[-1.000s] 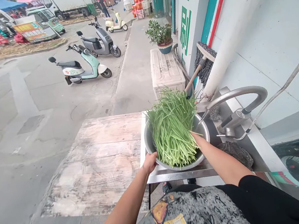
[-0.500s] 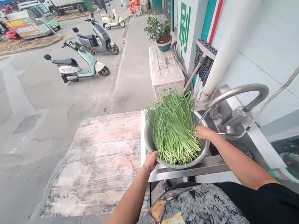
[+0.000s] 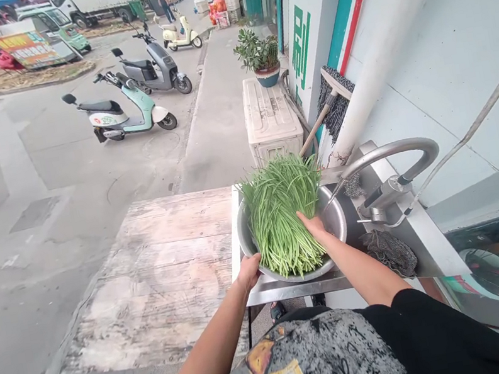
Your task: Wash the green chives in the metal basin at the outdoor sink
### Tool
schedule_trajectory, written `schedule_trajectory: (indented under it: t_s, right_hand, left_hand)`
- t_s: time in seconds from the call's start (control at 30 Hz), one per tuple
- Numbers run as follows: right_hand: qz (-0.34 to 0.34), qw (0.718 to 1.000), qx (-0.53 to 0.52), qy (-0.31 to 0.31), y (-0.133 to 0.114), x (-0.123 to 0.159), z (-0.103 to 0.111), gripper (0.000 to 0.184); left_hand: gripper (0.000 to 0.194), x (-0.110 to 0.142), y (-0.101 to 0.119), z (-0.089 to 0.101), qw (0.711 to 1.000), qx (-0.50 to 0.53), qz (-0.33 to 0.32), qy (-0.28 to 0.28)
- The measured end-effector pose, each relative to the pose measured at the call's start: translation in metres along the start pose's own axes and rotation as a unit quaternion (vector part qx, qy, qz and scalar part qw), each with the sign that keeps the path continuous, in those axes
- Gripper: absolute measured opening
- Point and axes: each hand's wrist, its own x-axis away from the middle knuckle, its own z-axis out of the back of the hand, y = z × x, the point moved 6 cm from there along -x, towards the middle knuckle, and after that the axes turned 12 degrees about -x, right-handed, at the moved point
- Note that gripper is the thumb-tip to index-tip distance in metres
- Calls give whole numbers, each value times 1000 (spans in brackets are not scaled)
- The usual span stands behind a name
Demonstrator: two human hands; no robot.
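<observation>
A metal basin (image 3: 339, 223) holds a big heap of garlic chives (image 3: 278, 214), their pale cut ends toward me and leafy tips away. My left hand (image 3: 249, 270) is closed on the basin's near-left rim, thumb on top. On the right side of the heap, my right hand (image 3: 312, 226) grips into the chives; its thumb lies along the stems and its other fingers are hidden among them. Bare basin wall shows to the right of that hand. Beside the basin, the curved tap (image 3: 392, 153) reaches its spout toward the right rim.
The basin rests on a steel sink unit (image 3: 435, 239), where a dark mesh bundle (image 3: 392, 252) lies at the right. A worn wooden board (image 3: 170, 258) adjoins on the left. Behind stand a pale box (image 3: 271, 119), a potted plant (image 3: 264, 63) and a mop (image 3: 334, 102). Scooters (image 3: 122, 109) are parked beyond.
My right hand has moved left from the basin's right side into the chives, which are pushed left, baring the right inner wall. My left hand stays at the rim. The view has shifted slightly.
</observation>
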Motion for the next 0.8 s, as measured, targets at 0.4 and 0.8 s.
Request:
schedule_trajectory:
  t_s: [0.4, 0.8]
  right_hand:
    - [41, 990, 129, 27, 2, -9, 2, 90]
    - [161, 964, 210, 5, 12, -26, -7, 71]
  left_hand:
    - [41, -5, -4, 2, 1000, -9, 4, -5]
    - [41, 1, 1, -1, 1000, -3, -1, -19]
